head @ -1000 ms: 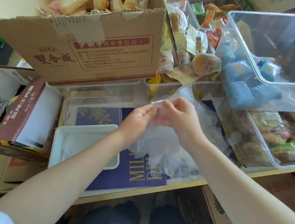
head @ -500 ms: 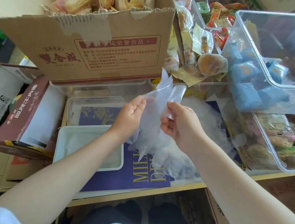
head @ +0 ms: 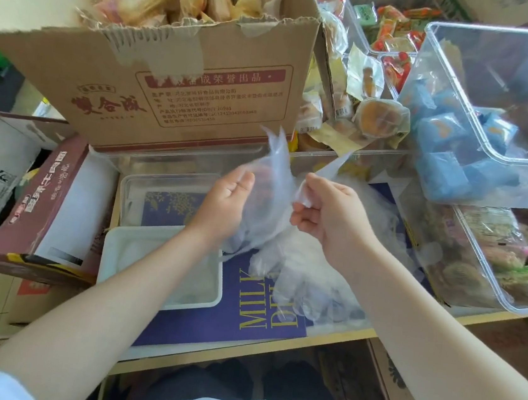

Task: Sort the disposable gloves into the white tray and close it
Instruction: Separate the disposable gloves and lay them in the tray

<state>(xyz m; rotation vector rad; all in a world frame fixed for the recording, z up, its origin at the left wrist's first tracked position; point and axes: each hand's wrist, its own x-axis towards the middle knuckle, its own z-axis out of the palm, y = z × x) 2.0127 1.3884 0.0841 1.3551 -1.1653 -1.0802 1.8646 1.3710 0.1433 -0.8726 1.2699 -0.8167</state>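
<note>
My left hand (head: 227, 200) holds a thin clear disposable glove (head: 271, 181) lifted above the table, its cuff pointing up. Just to its right, my right hand (head: 327, 213) pinches another strip of clear glove film (head: 332, 169). Below both hands a loose heap of clear gloves (head: 309, 277) lies on a purple printed sheet. The white tray (head: 109, 248) stands open at the lower left under my left forearm, with some clear film inside. Its clear lid (head: 132, 191) lies flat just behind it.
A big cardboard box of wrapped snacks (head: 177, 84) stands at the back. Clear bins with blue packets (head: 459, 149) and pastries (head: 496, 259) fill the right side. A maroon carton (head: 38, 207) lies at the left. The table's front edge (head: 238, 354) runs below the purple sheet.
My hands rose from the heap and drew apart, my left hand lifting one glove up and leftwards while my right hand keeps hold of the other film.
</note>
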